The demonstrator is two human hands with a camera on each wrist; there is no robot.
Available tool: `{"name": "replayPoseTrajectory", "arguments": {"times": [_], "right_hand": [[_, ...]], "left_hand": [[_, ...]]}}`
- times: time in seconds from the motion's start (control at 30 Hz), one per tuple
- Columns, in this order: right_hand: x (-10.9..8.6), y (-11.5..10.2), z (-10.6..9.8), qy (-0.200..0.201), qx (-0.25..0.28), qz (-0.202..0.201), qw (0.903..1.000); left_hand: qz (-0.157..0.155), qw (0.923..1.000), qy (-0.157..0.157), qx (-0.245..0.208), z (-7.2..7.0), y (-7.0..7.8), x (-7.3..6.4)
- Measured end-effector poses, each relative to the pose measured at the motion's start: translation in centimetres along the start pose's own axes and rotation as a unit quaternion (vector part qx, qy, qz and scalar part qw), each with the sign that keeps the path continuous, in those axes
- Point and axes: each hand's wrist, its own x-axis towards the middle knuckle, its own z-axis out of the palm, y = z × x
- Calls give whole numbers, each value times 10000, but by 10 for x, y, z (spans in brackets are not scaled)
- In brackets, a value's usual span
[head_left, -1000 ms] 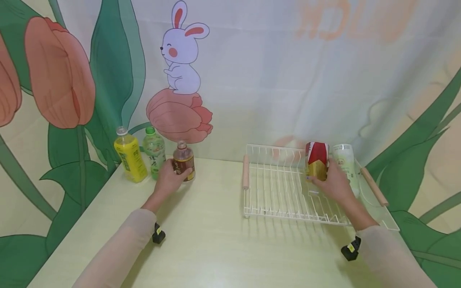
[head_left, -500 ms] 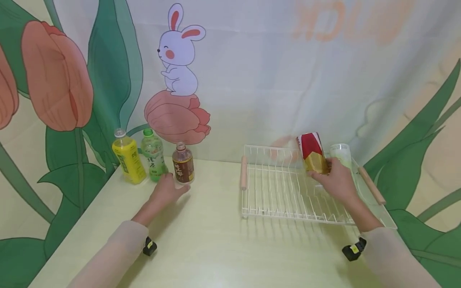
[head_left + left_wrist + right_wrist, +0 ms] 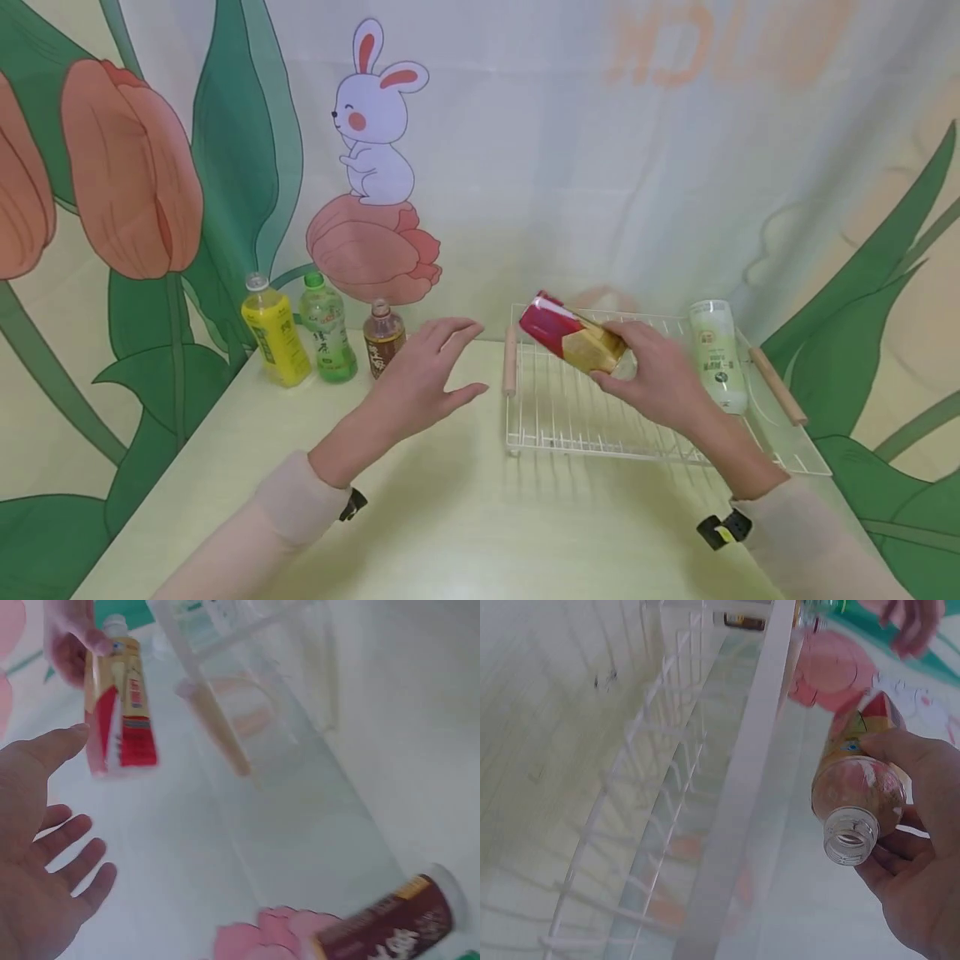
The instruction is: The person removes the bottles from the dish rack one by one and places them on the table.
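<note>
My right hand grips a clear plastic bottle with a red and gold label, tilted above the white wire rack. Its flat base points up and left; in the right wrist view the uncapped neck faces the camera. My left hand is in the air left of the rack, fingers extended and thumb apart, holding nothing. In the left wrist view, the red-and-gold bottle's base lies just beyond the left thumb. Behind the left hand, a brown-labelled bottle stands partly hidden on the table.
A yellow bottle and a green bottle stand at the table's back left. A pale green-and-white bottle sits at the rack's right. Wooden handles flank the rack. A printed curtain hangs directly behind the table.
My left hand has let go of the brown-labelled bottle and moved right. My right hand has raised the red-and-gold bottle from the rack, tilting it and carrying it left.
</note>
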Motion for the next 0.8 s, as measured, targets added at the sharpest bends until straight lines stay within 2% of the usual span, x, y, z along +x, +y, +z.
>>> {"name": "replayPoseTrajectory", "arguments": {"times": [0.1,0.2,0.33,0.47,0.6,0.8], "right_hand": [[-2,-18,4,-265,56,-285,9992],[-4,-34,6,-473,316,-557,9968],[-7,-50,9,-680,596,-858,9922],[-8,-61,10,-659,589,-933,9917],[-11,-63,8,-582,492,-922,9928],[-14,-61,6,-546,366,-950,9933]], "left_hand": [[536,9977,267,321,2,13,10],[744,9953,225,585,7,21,16],[899,9931,87,741,13,26,17],[1005,9920,131,758,14,30,16],[1076,9910,166,777,14,34,17],[1106,9910,59,752,15,37,20]]}}
